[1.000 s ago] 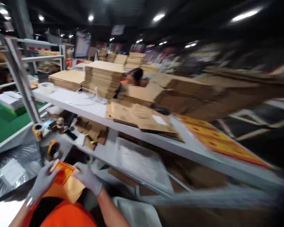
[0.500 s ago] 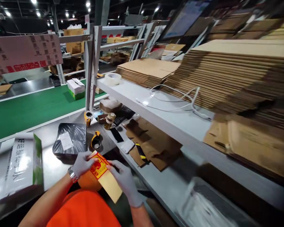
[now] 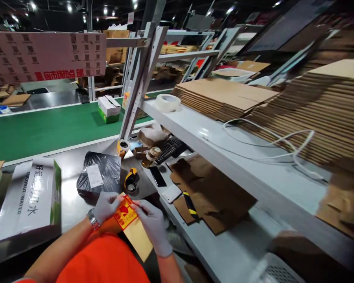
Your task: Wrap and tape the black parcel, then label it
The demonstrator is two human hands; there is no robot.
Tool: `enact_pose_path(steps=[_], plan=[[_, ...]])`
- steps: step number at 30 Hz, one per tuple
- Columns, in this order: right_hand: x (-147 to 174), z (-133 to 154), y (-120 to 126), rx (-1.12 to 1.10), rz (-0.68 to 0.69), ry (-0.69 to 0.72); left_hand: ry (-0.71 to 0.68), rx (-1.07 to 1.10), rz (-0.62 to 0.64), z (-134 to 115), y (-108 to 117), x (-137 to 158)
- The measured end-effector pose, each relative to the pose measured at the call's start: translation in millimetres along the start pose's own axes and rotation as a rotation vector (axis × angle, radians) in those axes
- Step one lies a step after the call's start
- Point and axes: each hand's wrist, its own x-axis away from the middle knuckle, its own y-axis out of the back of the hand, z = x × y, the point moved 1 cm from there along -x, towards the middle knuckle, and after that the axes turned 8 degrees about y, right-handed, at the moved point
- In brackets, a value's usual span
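- Left hand (image 3: 105, 206) pinched the sticker's (image 3: 125, 214) left edge.
- Right hand (image 3: 153, 227) pinched its right edge, fingers closed.
- The sticker sat between both hands, over a brown envelope (image 3: 138, 238).
- A black parcel (image 3: 99, 177) lay on the table (image 3: 70, 204) just beyond the left hand.

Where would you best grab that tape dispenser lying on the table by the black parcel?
Probably by its yellow handle loop, coming down from above. The tape dispenser lies flat on the steel table, its open ring facing up, so fingers could hook through. The black parcel crowds its left side; the near side toward both gloved hands is freer.
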Motion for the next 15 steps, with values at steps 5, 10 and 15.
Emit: enact_pose_path(steps=[5, 10, 15], plan=[[-6.1, 3.9, -24.8, 0.028, -0.053, 0.103, 0.033, 0.002, -0.050, 9.3, 25.4, -5.8], [-23.1, -5.4, -40.5, 0.100, -0.135, 0.018, -0.033, -0.102, -0.023, 21.1, 69.2, -4.7], [-80.5, -53.6, -50.7, 0.020, -0.309, -0.227, 0.077, -0.194, -0.141, 45.5, 126.4, 18.0]])
